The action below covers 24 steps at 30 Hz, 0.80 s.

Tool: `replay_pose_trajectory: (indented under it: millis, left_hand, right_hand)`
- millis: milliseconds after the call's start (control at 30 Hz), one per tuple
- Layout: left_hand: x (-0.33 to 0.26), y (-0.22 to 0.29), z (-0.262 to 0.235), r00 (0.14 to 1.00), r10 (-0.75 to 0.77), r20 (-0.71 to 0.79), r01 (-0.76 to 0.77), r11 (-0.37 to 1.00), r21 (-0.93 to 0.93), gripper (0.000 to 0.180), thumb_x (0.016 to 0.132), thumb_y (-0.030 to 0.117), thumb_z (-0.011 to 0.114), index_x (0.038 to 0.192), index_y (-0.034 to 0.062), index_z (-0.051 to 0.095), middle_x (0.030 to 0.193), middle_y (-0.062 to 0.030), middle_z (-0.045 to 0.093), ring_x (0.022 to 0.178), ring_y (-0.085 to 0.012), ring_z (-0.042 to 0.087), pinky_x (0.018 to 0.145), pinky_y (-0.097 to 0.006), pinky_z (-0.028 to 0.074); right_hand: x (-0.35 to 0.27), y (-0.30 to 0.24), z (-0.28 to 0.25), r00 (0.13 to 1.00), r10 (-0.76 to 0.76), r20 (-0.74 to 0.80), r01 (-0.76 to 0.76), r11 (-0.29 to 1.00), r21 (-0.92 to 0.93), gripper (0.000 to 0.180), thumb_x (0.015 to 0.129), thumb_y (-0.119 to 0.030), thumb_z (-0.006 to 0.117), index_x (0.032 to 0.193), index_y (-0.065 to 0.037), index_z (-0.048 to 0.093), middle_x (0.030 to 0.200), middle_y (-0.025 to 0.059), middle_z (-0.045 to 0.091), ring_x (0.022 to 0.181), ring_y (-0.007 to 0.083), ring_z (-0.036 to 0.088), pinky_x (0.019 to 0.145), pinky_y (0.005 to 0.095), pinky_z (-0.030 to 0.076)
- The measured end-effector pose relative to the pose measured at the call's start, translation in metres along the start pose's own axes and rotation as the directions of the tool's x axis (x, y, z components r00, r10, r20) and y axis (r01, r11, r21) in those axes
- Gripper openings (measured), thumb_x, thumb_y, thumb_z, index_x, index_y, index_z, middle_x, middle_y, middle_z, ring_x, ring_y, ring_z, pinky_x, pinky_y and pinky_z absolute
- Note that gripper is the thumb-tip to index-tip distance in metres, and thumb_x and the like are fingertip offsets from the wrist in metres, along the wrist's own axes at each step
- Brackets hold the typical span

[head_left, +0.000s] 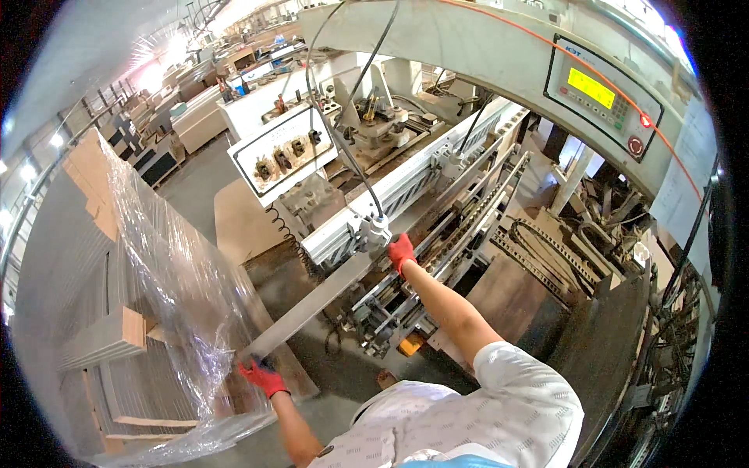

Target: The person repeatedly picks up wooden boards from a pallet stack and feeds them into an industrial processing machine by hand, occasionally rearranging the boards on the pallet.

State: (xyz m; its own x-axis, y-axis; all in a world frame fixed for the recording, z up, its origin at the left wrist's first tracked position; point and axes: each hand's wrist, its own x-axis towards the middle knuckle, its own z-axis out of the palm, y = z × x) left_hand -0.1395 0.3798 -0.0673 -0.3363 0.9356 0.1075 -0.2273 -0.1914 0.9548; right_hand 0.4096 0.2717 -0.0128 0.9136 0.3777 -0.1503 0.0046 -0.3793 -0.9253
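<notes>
A long, narrow grey board [312, 308] runs diagonally from lower left up into the machine. My left hand [264, 377], in a red glove, grips its near end beside the plastic-wrapped stack. In a matching red glove, my right hand [401, 251] rests on the board's far end, where it meets the machine's rail [413, 183] and rollers. Whether the right fingers wrap around the board is hard to tell.
A pallet of grey boards under loose clear plastic film [168, 273] fills the left. The woodworking machine has a control panel with a yellow screen [597, 90] upper right, a white switch box [285, 152], cables and a chain track [546, 249]. More stacks stand far back left.
</notes>
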Motion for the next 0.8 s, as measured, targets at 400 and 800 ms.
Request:
replay_pose_trajectory:
  millis: [400,800]
  left_hand:
    - [-0.024,0.031,0.052,0.995,-0.088,-0.038,0.084,0.993,-0.084,0.054,0.094,0.016,0.060,0.144,0.0072,0.043,0.152,-0.0116,0.038,0.138,-0.0277,0.038,0.114,-0.045,0.032]
    - [-0.016,0.017,0.032,0.990,0.141,0.016,-0.133,0.890,0.435,0.052,0.097,0.020,0.062,0.143,0.0034,0.044,0.152,-0.0144,0.038,0.137,-0.0287,0.039,0.114,-0.044,0.031]
  right_hand:
    - [0.000,0.001,-0.032,0.905,-0.403,0.136,0.410,0.743,-0.529,0.032,0.077,-0.012,0.058,0.107,0.000,0.057,0.099,0.0297,0.059,0.099,0.0473,0.055,0.087,0.0507,0.047]
    - [0.018,0.023,-0.041,0.932,-0.333,0.141,0.353,0.923,-0.152,0.037,0.075,-0.014,0.067,0.107,0.001,0.056,0.112,0.0215,0.059,0.102,0.0406,0.058,0.088,0.0461,0.049]
